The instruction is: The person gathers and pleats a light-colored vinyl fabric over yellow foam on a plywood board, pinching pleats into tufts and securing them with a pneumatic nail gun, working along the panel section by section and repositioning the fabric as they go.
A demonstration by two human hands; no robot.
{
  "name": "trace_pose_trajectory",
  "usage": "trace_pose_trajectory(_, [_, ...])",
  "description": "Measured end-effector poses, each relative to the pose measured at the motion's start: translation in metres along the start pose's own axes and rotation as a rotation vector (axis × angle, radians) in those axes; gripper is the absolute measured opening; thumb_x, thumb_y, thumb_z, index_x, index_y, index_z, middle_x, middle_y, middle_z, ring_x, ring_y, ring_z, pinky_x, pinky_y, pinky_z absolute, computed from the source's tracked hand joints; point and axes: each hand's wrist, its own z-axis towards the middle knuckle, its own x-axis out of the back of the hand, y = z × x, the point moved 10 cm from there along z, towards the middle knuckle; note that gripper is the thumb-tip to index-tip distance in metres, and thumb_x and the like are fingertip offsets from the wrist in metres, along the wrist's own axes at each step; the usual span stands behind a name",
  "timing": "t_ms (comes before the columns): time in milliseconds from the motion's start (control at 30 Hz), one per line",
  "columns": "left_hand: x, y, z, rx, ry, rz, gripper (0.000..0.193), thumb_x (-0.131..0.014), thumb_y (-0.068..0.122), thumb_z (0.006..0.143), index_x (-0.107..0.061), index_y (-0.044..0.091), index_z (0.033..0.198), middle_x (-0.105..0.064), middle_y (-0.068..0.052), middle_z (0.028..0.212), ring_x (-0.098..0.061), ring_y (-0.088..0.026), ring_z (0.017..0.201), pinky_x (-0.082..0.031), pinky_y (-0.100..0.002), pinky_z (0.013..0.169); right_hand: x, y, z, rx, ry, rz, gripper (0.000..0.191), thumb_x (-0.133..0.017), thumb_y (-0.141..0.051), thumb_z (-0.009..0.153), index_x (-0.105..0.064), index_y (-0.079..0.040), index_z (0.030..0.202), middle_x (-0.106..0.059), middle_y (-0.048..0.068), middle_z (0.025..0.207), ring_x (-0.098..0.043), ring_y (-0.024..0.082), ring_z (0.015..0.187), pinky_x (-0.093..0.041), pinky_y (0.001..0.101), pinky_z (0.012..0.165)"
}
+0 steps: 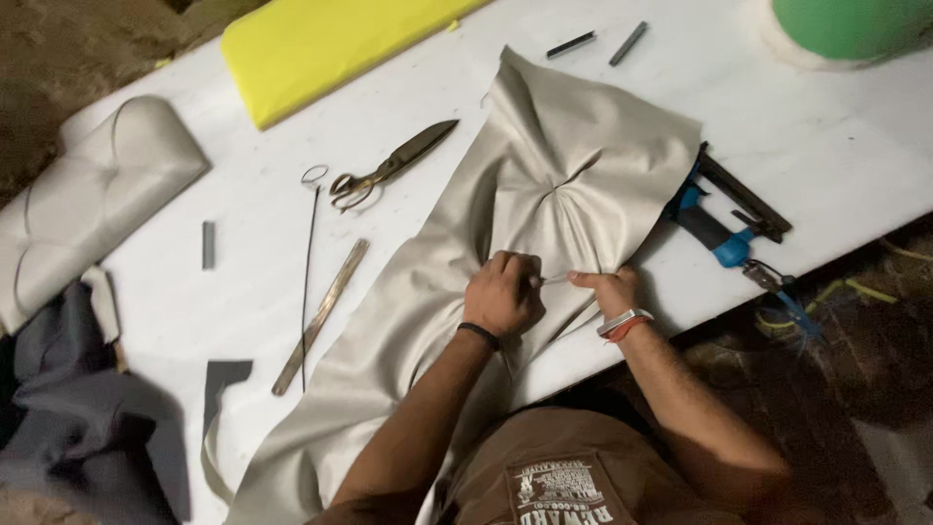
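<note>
A long piece of beige fabric [544, 165] lies across the white table [253, 253], gathered into folds that meet at a tuft point in its middle. My left hand [502, 292] is closed on the fabric near the table's front edge, and a thin pale strand runs from it to my right hand [607, 289]. My right hand pinches that strand and the fabric edge. A black band is on my left wrist, a white and red band on my right.
Brass scissors [389, 167] and a long needle with a loop [309, 262] lie left of the fabric, beside a flat metal strip [321, 316]. A blue and black staple gun [724, 219] sits at the right. A yellow foam slab [321, 44], staple strips [595, 41] and a tufted cushion [83, 199] are farther off.
</note>
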Motion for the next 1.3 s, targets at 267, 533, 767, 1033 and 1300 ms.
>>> trace_pose_trajectory(267, [-0.069,-0.011,0.182,-0.339,-0.216,-0.198,0.029,-0.07,0.006,0.085,-0.076,0.013,0.112,-0.071,-0.009,0.116,-0.068,-0.029,0.108,-0.058,-0.039,0.093,-0.025,-0.01,0.054,-0.058,-0.146,0.479,0.05,-0.083,-0.017,0.074,-0.069,0.011,0.114,-0.072,0.012,0.104,-0.067,0.023,0.093,-0.054,0.0348,0.086])
trace_pose_trajectory(533, [-0.087,-0.036,0.236,-0.266,-0.244,-0.171,0.026,-0.077,0.015,0.081,-0.081,0.022,0.106,-0.071,-0.002,0.107,-0.07,-0.023,0.099,-0.058,-0.036,0.087,-0.052,-0.043,0.113,-0.145,-0.198,0.58,0.058,-0.08,-0.011,0.07,-0.061,0.011,0.121,-0.067,0.015,0.114,-0.064,0.027,0.106,-0.05,0.0391,0.098])
trace_pose_trajectory(767, [-0.086,-0.043,0.228,-0.232,-0.194,-0.126,0.015,-0.076,0.017,0.087,-0.079,0.02,0.102,-0.071,-0.001,0.111,-0.07,-0.02,0.102,-0.059,-0.033,0.088,-0.007,-0.025,0.107,-0.133,0.128,0.169,0.059,-0.085,-0.016,0.076,-0.054,0.011,0.118,-0.063,0.024,0.119,-0.057,0.031,0.116,-0.041,0.0452,0.106])
trace_pose_trajectory(1033, [-0.083,-0.031,0.215,-0.259,-0.253,-0.057,0.021,-0.074,0.017,0.086,-0.08,0.025,0.104,-0.07,0.002,0.108,-0.068,-0.02,0.101,-0.059,-0.035,0.087,-0.032,-0.034,0.103,-0.026,-0.251,0.424,0.035,-0.079,-0.008,0.077,-0.069,0.003,0.108,-0.071,0.011,0.104,-0.067,0.023,0.098,-0.051,0.0365,0.091])
trace_pose_trajectory(1300, [-0.086,-0.007,0.208,-0.244,-0.171,0.087,0.013,-0.075,0.021,0.087,-0.073,0.021,0.101,-0.07,0.003,0.112,-0.067,-0.023,0.103,-0.057,-0.04,0.081,0.003,-0.024,0.098,-0.038,-0.036,0.19,0.037,-0.082,-0.016,0.083,-0.07,0.008,0.108,-0.07,0.019,0.117,-0.061,0.023,0.116,-0.038,0.0357,0.105])
